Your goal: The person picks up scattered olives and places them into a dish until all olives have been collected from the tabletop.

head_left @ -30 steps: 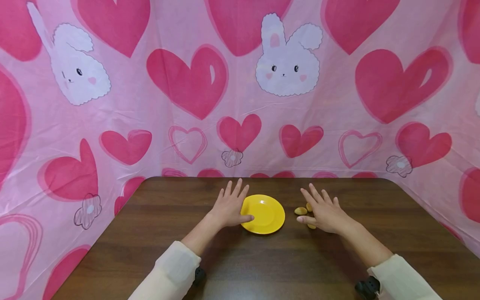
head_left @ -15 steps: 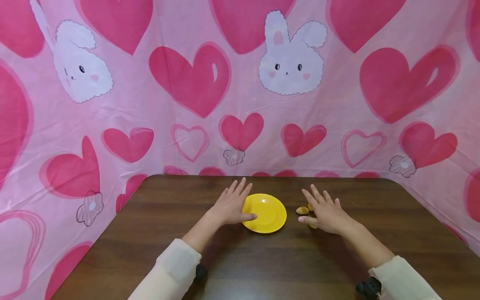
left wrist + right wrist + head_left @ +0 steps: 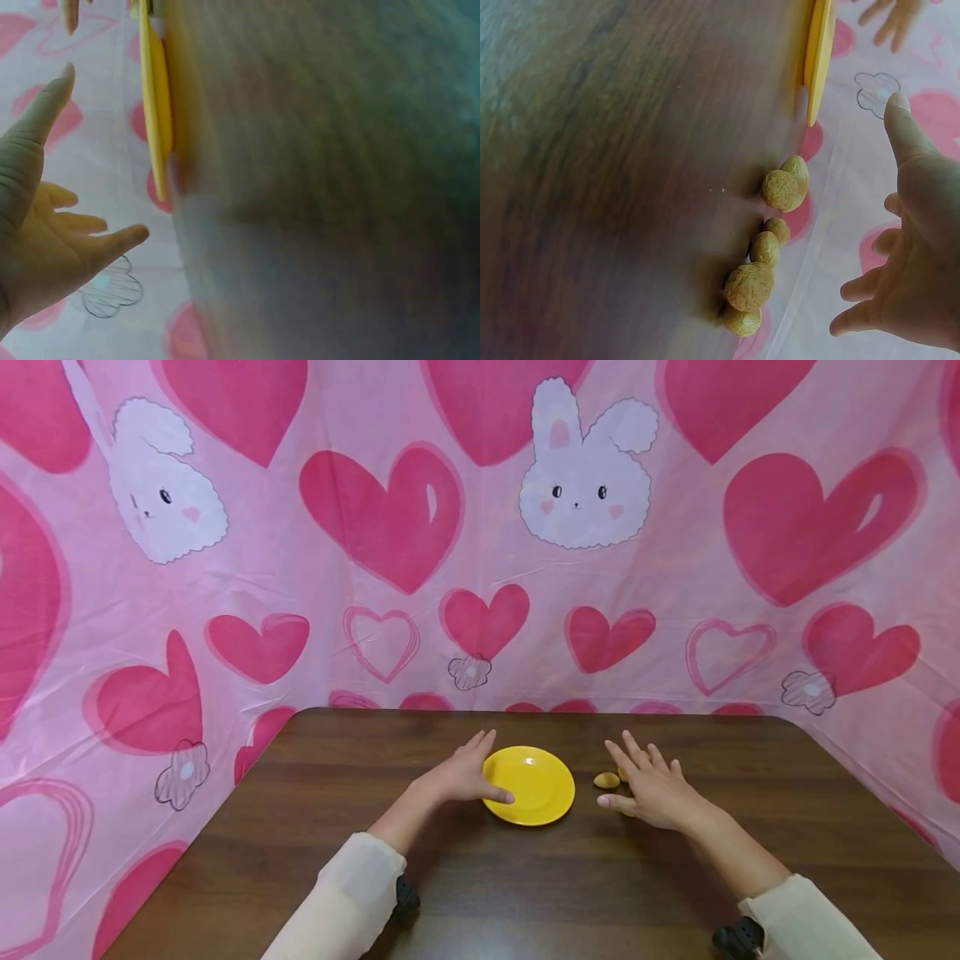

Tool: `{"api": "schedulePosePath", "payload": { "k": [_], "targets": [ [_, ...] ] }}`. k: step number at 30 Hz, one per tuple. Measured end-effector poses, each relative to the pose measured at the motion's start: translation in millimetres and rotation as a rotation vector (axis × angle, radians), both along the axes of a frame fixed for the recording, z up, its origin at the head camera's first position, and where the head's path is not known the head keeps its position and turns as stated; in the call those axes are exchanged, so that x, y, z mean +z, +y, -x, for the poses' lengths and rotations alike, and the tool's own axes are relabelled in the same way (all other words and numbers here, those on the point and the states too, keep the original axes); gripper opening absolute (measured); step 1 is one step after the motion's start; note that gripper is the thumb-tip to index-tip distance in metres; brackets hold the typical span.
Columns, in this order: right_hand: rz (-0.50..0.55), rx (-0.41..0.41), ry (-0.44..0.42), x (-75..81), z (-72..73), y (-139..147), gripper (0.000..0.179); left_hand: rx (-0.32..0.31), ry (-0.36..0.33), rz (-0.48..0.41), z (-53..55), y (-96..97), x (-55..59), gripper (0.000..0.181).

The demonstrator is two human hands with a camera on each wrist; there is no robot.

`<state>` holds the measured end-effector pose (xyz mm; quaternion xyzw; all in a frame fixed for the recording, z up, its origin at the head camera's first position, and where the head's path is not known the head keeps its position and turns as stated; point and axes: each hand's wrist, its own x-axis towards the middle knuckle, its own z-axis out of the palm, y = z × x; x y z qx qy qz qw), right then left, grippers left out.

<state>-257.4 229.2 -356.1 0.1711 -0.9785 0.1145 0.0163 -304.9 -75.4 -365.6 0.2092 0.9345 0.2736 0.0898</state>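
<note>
A round yellow plate [image 3: 531, 787] lies on the brown wooden table [image 3: 480, 893]. My left hand [image 3: 467, 777] hovers at its left side, thumb extended over the rim and fingers reaching forward. In the left wrist view a gap shows between the left hand [image 3: 56, 240] and the plate [image 3: 155, 105]. To the right of the plate are several small golden-brown lumps [image 3: 606, 781], partly hidden under my right hand [image 3: 656, 792]. The right wrist view shows these lumps [image 3: 750, 286], rounded and rough-skinned, clear of the right hand [image 3: 922, 240], whose fingers are spread. Neither hand holds anything.
Behind the table hangs a pink cloth [image 3: 480, 535] printed with hearts and rabbits. The table's far edge [image 3: 540, 712] runs just beyond the plate. A dark device [image 3: 738, 937] sits beneath each wrist.
My left hand has tilted, its fingertips dropping lower and drawing together beside the plate. The right hand stays nearly still. The head view has shifted slightly.
</note>
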Motion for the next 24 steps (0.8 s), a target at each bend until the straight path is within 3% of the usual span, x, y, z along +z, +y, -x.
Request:
{"api": "schedulePosePath", "payload": {
  "k": [4,10,17,24],
  "targets": [
    [-0.001,-0.001,0.001,-1.3,-0.1,0,0.090,0.027,-0.086,-0.031,4.5,-3.3,-5.9,0.108],
    [0.005,-0.005,-0.014,-1.0,-0.1,0,0.090,0.062,-0.139,-0.054,11.5,-6.2,-12.7,0.104],
    [0.017,0.003,-0.013,-2.1,-1.5,1,0.091,0.018,-0.196,-0.048,12.9,-6.6,-16.6,0.102],
    [0.008,0.008,-0.008,-5.1,0.2,2,0.089,-0.066,-0.153,0.031,11.7,-5.7,-16.2,0.095]
  ]
}}
